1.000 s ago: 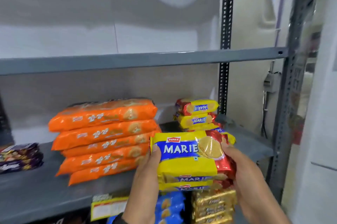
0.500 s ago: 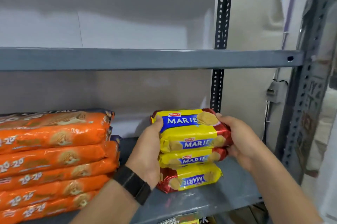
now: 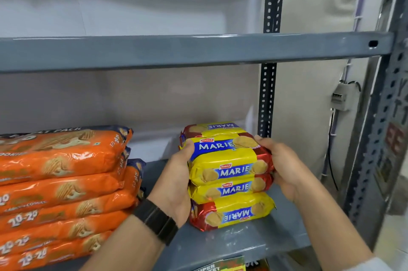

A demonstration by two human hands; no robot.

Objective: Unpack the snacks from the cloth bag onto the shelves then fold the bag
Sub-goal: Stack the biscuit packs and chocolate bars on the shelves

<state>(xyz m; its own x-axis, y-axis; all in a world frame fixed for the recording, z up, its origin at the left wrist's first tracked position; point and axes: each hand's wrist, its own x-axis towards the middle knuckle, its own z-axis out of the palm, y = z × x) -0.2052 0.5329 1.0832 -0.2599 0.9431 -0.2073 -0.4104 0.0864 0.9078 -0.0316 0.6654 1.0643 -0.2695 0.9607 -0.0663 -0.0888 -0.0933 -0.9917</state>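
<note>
Two hands clasp a stack of Parle Marie biscuit packs [image 3: 229, 173] on the grey shelf [image 3: 240, 239]: the left hand [image 3: 176, 184] grips its left end, the right hand [image 3: 280, 164] its right. Bare shelf lies between the stack and the orange 20-20 cookie packs [image 3: 64, 193], cut off at the frame's left. More Marie packs behind are half hidden. A black wristband [image 3: 155, 220] circles the left wrist.

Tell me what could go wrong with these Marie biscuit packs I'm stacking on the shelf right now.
The Marie stack is several slick packs high, steadied only by the left hand and right hand; letting go abruptly could let the top packs slide. The bottom pack sits near the shelf's front edge, so a nudge might tip the stack off. Squeezing could crack biscuits.
</note>
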